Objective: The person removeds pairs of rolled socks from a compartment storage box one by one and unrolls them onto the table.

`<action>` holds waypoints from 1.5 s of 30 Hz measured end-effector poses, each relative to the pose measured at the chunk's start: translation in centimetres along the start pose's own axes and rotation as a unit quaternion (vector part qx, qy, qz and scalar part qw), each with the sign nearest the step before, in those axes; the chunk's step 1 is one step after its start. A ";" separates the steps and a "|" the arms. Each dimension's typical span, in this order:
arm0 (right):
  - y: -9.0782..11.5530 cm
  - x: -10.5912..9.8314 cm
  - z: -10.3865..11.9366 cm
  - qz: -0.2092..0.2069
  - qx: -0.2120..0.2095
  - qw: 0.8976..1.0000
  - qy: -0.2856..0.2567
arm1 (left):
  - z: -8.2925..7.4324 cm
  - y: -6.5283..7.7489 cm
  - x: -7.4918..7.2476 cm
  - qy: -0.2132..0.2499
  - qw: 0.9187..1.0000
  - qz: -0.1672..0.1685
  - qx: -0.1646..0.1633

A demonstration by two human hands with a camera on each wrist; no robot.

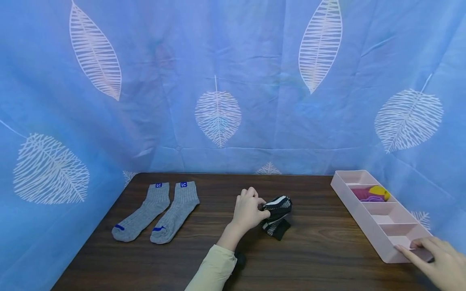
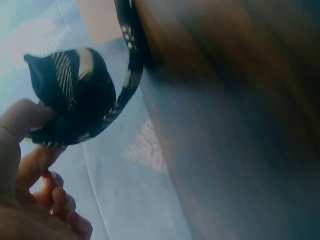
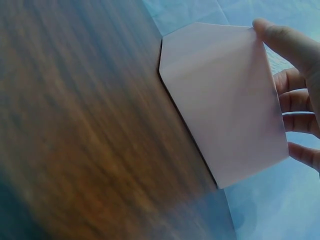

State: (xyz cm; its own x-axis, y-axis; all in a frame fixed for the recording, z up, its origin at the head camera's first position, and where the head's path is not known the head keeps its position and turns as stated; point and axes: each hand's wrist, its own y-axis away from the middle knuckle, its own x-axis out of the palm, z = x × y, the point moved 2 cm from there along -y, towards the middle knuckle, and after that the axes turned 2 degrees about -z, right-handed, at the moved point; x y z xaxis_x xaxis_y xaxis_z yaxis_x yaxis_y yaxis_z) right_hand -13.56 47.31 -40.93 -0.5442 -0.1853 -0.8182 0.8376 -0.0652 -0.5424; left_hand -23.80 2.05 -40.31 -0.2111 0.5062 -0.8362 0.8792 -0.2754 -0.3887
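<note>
My left hand (image 1: 247,208) pinches a black sock with white patterns (image 1: 280,206) between thumb and forefinger, right of the table's middle. The sock is bent over, its dark ribbed cuff end lying towards me; in the left wrist view the pinched part of the sock (image 2: 75,95) bulges up and a strip curves down to the table. At the right, my right hand (image 1: 442,258) holds the near end of a pale pink divided box (image 1: 358,220). In the right wrist view its thumb lies at a corner of the box end (image 3: 220,105) and the fingers hook over the rim.
Two grey socks with blue labels, one (image 1: 145,214) beside the other (image 1: 176,214), lie flat at the left of the dark wooden table (image 1: 309,258). A maroon and yellow bundle (image 1: 369,193) fills one box compartment. Blue leaf-patterned cloth (image 1: 255,121) hangs behind the table.
</note>
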 end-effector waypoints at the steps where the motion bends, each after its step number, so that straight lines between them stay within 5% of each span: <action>1: 0.0 0.0 -0.1 -0.003 0.001 1.000 -0.002 | 0.3 0.0 0.0 -0.006 1.000 0.006 0.004; 12: -0.3 -0.2 0.6 0.006 0.006 1.000 -0.001 | 2.6 -0.3 -0.8 -0.088 0.994 0.048 0.034; 18: -1.1 -0.6 2.5 -0.054 -0.119 0.991 -0.017 | 3.2 -0.5 -1.0 -0.072 0.996 0.052 0.031; 26: -2.2 1.1 8.9 -0.112 -0.279 0.951 -0.071 | 3.8 -0.6 -1.2 -0.044 0.996 0.077 0.031; 37: -4.7 3.7 19.0 -0.122 -0.393 0.897 -0.159 | 4.0 -1.6 -1.8 -0.064 0.991 0.103 0.061; 45: -4.6 5.7 23.8 -0.032 -0.391 0.908 -0.147 | 4.1 -1.8 -2.2 -0.086 0.985 0.112 0.098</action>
State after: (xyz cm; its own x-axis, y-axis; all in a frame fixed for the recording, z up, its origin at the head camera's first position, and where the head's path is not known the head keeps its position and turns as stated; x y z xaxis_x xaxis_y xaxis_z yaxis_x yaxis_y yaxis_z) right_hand -19.35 23.25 -38.57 -0.4583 -0.4677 -0.7558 0.4517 0.6098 -0.6512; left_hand -26.66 -1.93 -39.41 -0.1060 0.2737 -0.9560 0.8159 -0.5256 -0.2409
